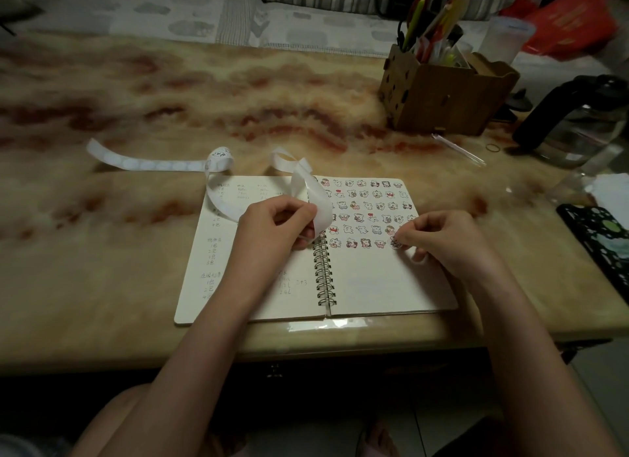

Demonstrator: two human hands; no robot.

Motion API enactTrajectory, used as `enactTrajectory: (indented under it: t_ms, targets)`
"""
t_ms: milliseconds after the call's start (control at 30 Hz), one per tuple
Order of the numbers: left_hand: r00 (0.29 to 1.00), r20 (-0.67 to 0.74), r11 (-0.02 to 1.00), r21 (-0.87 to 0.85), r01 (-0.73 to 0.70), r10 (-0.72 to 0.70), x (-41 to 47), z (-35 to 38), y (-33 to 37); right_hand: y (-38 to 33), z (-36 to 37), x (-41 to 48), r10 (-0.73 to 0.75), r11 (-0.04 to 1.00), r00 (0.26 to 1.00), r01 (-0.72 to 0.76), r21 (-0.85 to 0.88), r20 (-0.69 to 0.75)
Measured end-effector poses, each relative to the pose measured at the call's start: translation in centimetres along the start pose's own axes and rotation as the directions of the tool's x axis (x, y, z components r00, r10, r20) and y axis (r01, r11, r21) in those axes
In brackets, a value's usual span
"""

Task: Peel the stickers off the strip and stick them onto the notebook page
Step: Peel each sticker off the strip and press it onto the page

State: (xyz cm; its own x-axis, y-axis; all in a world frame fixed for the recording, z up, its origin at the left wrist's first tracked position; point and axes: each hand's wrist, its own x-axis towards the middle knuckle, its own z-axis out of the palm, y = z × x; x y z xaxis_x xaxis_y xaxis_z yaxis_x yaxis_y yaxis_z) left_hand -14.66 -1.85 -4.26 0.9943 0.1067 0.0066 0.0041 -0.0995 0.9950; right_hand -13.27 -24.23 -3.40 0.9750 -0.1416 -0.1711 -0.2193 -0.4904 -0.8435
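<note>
1. An open notebook (pixel 381 286) lies flat on the marbled table (pixel 102 269), close to the near edge, with its wire rings (pixel 325 273) running down the middle
2. The notebook's left page carries faint handwritten notes (pixel 212 252); its right page has rows of small cartoon stickers (pixel 367 211) filling the upper half, and the lower half is bare
3. The left hand (pixel 275 225) sits over the notebook's left page just beside the rings, fingers curled and pinching the white strip (pixel 321 201)
4. From that pinch the strip arches up and back beyond the notebook's top edge, where it twists in a loop. Another stretch curls across the top left corner of the notebook and trails away flat along the table to the notebook's far left
5. The right hand (pixel 439 235) is over the notebook's right page, thumb and forefinger nipping one round sticker (pixel 394 243) at the right end of the lowest row. Whether it touches the paper yet, I cannot tell
6. Beyond the notebook to the right stands a wooden box (pixel 442 96) stuffed with pens and scissors, and further right of it a dark-handled glass jug (pixel 578 116)
7. Between the notebook and that box lie a clear pen (pixel 457 149) and a rubber band (pixel 493 147)
8. To the notebook's right, at the table's edge, rests a black patterned case (pixel 599 239)
</note>
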Motion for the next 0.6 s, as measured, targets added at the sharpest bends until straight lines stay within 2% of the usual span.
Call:
enactTrajectory:
  t_ms: [367,600]
  targets:
    - [1.0,0.0,1.0,-0.007,0.003,-0.003,-0.06,-0.03,0.09,-0.31,0.31,-0.15,-0.014,0.999,1.0,0.015,0.033,-0.009]
    - [1.0,-0.003,1.0,-0.011,0.008,-0.008,-0.01,0.0,0.08,-0.12,0.55,-0.01,-0.028,0.999,0.999,0.028,-0.037,-0.022]
